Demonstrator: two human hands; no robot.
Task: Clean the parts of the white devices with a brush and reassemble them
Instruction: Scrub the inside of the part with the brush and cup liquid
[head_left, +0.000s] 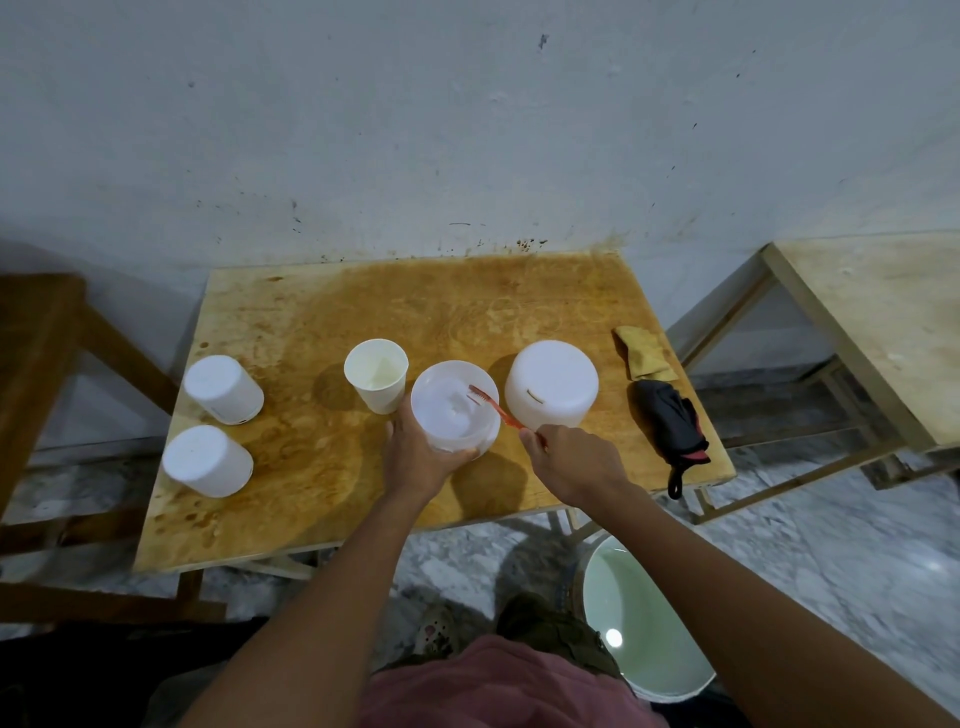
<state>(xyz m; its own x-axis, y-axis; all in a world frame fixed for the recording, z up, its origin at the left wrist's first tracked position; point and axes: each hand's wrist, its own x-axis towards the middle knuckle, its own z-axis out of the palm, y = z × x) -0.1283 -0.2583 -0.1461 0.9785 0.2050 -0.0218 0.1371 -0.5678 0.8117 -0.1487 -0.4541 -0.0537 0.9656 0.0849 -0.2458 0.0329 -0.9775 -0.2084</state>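
My left hand (423, 457) grips a round white device base (451, 410) from its near left side, tilted with its open hollow facing me, over the middle of the wooden table (322, 483). My right hand (569, 460) holds an orange toothbrush (498, 408) by its handle, and the bristle head sits inside the base's hollow. A larger white dome cover (551, 384) stands on the table just right of the base. Two more white devices (223, 389) (207, 461) stand at the table's left edge.
A white paper cup (376, 376) stands just left of the held base. A yellow cloth (643, 352) and a folded black umbrella (670, 431) lie at the table's right edge. On the floor by my right leg is a bucket of water (639, 623). Other tables flank both sides.
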